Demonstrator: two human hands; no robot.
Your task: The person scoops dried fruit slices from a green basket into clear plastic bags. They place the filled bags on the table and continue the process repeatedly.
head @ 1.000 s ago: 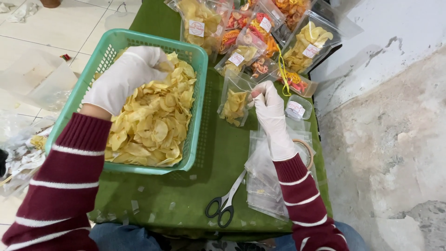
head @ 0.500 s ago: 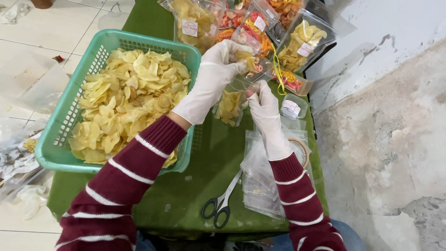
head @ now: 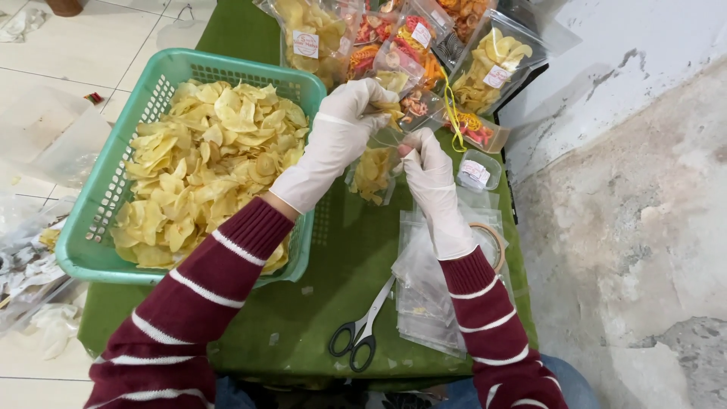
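White-gloved left hand (head: 344,125) and right hand (head: 428,163) pinching, fingers closed, the mouth of a small clear plastic bag of yellow chips (head: 372,170), hanging above the green-covered worktop (head: 333,280), beside a teal plastic basket (head: 113,197), black-handled scissors (head: 362,333) lying nearby.

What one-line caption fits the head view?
Gloved left hand and right hand hold a clear chip bag beside a green basket.

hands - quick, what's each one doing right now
Left hand: closed over the top of the clear chip bag.
Right hand: closed, pinching the same bag's upper edge.
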